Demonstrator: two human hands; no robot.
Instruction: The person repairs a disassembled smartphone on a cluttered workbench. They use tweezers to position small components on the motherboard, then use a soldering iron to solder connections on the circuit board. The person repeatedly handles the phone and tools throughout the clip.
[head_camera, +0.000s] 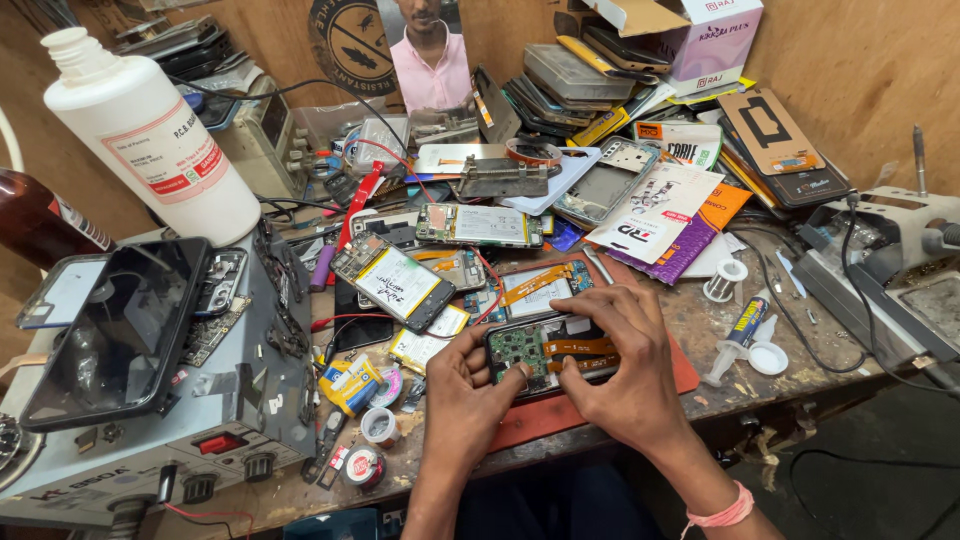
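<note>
Two hands — one opened phone

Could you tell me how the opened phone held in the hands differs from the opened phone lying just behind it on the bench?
The held phone is gripped by the left hand and right hand; the phone behind lies untouched. The held phone shows a green circuit board and orange flex cable; the phone behind shows mainly a large white-labelled battery. The held phone lies level, the other diagonally. Both have their backs off.

An opened phone, back cover off, green circuit board and orange ribbon cables exposed, lies flat on the red mat.
</note>
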